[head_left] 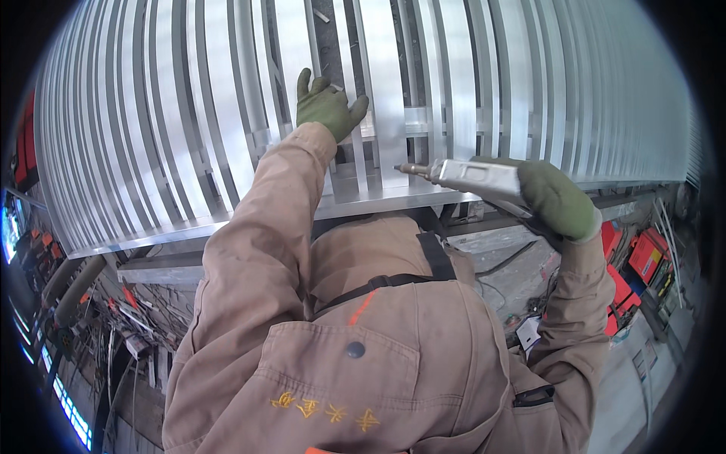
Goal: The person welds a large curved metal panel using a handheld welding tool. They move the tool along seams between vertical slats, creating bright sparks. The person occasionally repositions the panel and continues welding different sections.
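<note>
Wearing a green glove, my left hand [330,107] reaches over a panel of long silver metal slats [380,83]. Its fingers are spread, and it is at the gap between two slats; I cannot tell how firmly it touches them. In my right hand [561,198], also gloved in green, is a hand-held tool with a silver-grey metal body [473,175] and a narrow brass-coloured tip. The tip points left, over a slat near the panel's near edge rail [378,203]. Fingers of the right hand are wrapped round the tool's back end.
Red boxes [648,256] lie on the floor at the right. A dark cable [508,261] hangs below the panel. Metal scraps and rods [140,321] are strewn at the lower left, near dark round bars [79,287]. My body stands close against the panel's near edge.
</note>
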Available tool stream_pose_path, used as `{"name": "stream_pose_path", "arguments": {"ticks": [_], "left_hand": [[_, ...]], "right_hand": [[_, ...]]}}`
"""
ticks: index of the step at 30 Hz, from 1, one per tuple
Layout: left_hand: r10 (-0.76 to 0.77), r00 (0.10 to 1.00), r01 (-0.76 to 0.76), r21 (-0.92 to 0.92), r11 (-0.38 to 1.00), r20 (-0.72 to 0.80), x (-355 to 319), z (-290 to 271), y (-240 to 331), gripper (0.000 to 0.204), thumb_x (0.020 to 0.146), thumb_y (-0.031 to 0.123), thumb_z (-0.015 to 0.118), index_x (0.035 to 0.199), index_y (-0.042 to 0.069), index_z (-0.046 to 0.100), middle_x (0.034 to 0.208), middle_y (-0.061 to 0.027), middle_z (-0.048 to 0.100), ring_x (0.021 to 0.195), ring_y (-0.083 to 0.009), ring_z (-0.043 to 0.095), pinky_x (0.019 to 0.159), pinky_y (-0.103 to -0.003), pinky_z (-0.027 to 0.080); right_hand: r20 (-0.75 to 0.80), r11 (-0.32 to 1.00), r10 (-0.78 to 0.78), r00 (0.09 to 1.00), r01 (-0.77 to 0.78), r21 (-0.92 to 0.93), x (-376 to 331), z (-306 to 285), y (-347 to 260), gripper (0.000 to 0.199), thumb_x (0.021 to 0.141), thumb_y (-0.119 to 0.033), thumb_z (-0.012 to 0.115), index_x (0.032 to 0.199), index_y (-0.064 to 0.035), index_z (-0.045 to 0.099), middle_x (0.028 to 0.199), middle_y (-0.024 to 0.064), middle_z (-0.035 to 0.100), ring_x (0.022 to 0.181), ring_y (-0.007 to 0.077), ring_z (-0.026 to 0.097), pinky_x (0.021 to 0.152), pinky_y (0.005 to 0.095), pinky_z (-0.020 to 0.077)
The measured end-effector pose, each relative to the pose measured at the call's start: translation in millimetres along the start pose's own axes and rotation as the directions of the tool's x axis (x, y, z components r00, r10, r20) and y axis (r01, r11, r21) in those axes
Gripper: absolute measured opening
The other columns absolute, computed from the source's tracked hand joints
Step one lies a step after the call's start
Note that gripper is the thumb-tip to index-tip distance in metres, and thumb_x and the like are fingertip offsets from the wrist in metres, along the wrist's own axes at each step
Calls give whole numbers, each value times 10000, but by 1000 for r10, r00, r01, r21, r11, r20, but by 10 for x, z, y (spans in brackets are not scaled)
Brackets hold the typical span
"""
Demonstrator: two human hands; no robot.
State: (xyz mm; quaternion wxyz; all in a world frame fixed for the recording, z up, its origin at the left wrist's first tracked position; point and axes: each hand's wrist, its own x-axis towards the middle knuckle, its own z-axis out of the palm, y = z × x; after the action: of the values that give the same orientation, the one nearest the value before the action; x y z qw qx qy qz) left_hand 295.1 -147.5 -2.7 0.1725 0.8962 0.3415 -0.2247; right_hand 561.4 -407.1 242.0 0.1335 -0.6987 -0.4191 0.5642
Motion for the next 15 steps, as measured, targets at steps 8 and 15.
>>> {"name": "stream_pose_path", "arguments": {"ticks": [8,15], "left_hand": [[4,998,-7,-53,999,-69,34,37,-14,796,1154,638,451,894,31,894,1301,-75,844,1542,-236,556,1450,-543,56],[-12,997,9,-37,999,-73,53,91,-40,799,1151,632,459,878,21,895,1383,-73,833,1543,-209,552,1453,-540,64]], "right_hand": [[208,997,-51,977,38,63,829,351,-54,630,1202,-575,565,1430,-31,785,1000,139,816,921,260,741,882,418,593],[303,989,145,942,-147,-16,1219,431,-196,860,1162,-780,460,1221,-11,842,817,182,737,780,277,724,771,454,570]]}}
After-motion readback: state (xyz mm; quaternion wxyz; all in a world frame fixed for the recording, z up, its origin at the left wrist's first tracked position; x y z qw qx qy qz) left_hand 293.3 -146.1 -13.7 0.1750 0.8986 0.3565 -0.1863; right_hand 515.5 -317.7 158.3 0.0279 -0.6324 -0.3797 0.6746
